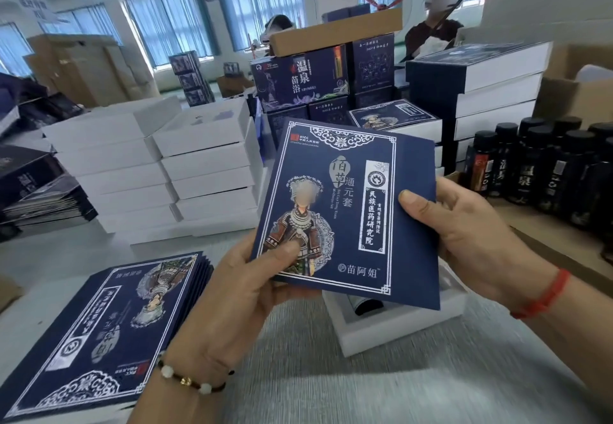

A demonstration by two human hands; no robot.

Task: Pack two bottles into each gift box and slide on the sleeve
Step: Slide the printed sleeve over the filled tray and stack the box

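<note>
Above the counter (381,390), at the middle of my view, I see both hands holding one flat navy sleeve (345,211) up off the surface, its printed face toward me and tilted a little to the right. My left hand (245,294) grips the sleeve's lower left corner, thumb pressed on the printed figure and fingers curled behind; a beaded bracelet sits on that wrist. My right hand (464,237) pinches the right edge, thumb on the front and fingers behind, with a red string round the wrist. Just beneath the sleeve an open white gift box (398,327) rests on the grey counter, and I can make out the dark end of a bottle (368,305) inside; the sleeve hides the rest. A stack of flat sleeves (99,340) lies at lower left. Farther back stand piles of white boxes (159,171), a row of dark bottles (544,171) at right, and printed navy cartons (298,75) before curtained windows, where two people sit.
</note>
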